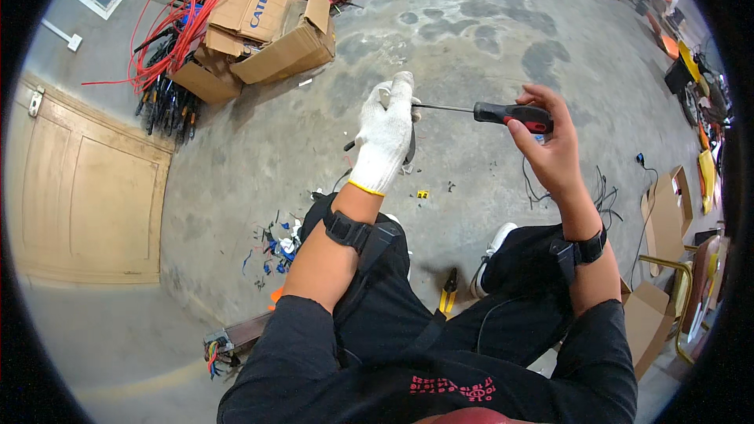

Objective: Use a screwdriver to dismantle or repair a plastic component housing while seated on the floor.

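Note:
My left hand [382, 132], in a white knit glove with a yellow cuff edge, is closed around a dark object [411, 147]. The glove covers most of it, so I cannot tell its kind; dark ends stick out on both sides. In my bare right hand [556, 145] is a screwdriver [503, 113] with a black and red handle, gripped between thumb and fingers. Its thin shaft runs level to the left and reaches the gloved fingers. Where the tip meets the held object is hidden by the glove.
Yellow-handled pliers [448, 292] lie on the floor between my legs. Wire scraps [281, 247] litter the floor at left, near a metal unit [245, 333]. Cardboard boxes [283, 47] and red cable [184, 27] fill the far left; a chair [695, 290] stands at right.

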Demonstrator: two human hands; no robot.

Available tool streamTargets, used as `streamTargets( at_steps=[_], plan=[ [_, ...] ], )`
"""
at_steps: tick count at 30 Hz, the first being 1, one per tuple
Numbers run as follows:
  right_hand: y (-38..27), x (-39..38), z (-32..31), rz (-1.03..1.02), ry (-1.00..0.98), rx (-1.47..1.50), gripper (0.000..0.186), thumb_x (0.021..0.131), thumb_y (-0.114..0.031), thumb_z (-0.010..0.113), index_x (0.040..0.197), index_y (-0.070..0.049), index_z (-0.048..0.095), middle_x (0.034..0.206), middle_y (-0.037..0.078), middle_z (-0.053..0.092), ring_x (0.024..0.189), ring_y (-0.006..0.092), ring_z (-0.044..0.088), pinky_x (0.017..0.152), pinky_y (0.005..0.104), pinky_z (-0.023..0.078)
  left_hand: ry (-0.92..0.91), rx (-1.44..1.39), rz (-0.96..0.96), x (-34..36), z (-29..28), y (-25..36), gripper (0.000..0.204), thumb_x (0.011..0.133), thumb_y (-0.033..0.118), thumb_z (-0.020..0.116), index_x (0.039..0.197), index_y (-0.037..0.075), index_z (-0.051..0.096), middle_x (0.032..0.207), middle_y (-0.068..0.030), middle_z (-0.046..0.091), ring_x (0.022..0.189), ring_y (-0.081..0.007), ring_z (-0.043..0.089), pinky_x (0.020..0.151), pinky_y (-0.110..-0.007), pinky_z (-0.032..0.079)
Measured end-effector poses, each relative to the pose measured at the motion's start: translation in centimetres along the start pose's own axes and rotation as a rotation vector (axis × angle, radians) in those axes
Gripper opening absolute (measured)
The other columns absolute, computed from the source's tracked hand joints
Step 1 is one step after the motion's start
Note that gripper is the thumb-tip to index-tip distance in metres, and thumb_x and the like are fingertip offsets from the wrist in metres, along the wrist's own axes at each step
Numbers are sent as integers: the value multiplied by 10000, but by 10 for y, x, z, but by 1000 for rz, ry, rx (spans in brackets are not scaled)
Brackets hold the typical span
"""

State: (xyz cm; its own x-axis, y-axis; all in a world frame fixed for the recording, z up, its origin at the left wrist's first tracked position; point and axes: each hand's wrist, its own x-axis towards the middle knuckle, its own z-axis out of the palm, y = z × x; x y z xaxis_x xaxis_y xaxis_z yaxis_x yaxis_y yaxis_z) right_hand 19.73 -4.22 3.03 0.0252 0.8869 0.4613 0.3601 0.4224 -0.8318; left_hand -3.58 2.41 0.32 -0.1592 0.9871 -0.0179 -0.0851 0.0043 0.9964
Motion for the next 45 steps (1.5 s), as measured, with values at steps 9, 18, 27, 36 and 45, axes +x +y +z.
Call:
streamTargets(
  at_steps=[9, 18, 27, 36, 45],
  plan=[
    [8, 14, -11, 762, -243, 43, 447, 952, -192, 631, 1349, -26, 509, 1048, 101, 602, 925, 155, 613, 821, 290, 513, 10, 51, -42, 0, -3, -1, 344, 976, 377, 613, 952, 33, 625, 778, -85, 654, 636, -139, 607, 600, -279, 509],
    [10, 10, -6, 434, -9, 131, 435, 1003, -307, 572, 1309, -2, 527, 870, 55, 604, 596, 103, 581, 567, 258, 439, -6, 21, -56, 0, -5, 2, 378, 972, 408, 605, 998, 31, 622, 793, -92, 654, 647, -152, 613, 601, -291, 500],
    [0, 2, -3, 82, 92, 98, 424, 974, -200, 592, 1363, -55, 506, 984, 81, 649, 854, 148, 592, 813, 280, 467, -52, -109, -91, -1, -4, 6, 407, 979, 431, 586, 1023, 27, 603, 806, -118, 662, 655, -194, 644, 620, -312, 520],
    [10, 5, -2, 61, 128, 55, 399, 996, -236, 579, 1333, -30, 522, 998, 104, 653, 741, 117, 592, 669, 255, 481, -57, -59, -40, 5, 0, -7, 558, 973, 589, 515, 981, 37, 593, 799, -128, 661, 656, -211, 650, 596, -325, 542],
    [4, 4, -7, 327, 52, 118, 400, 996, -231, 580, 1317, -2, 515, 1049, 120, 635, 704, 118, 594, 630, 257, 492, -40, -138, -164, 0, 3, 7, 536, 991, 567, 470, 942, 45, 581, 720, -111, 650, 580, -206, 641, 527, -337, 514]
  ],
)
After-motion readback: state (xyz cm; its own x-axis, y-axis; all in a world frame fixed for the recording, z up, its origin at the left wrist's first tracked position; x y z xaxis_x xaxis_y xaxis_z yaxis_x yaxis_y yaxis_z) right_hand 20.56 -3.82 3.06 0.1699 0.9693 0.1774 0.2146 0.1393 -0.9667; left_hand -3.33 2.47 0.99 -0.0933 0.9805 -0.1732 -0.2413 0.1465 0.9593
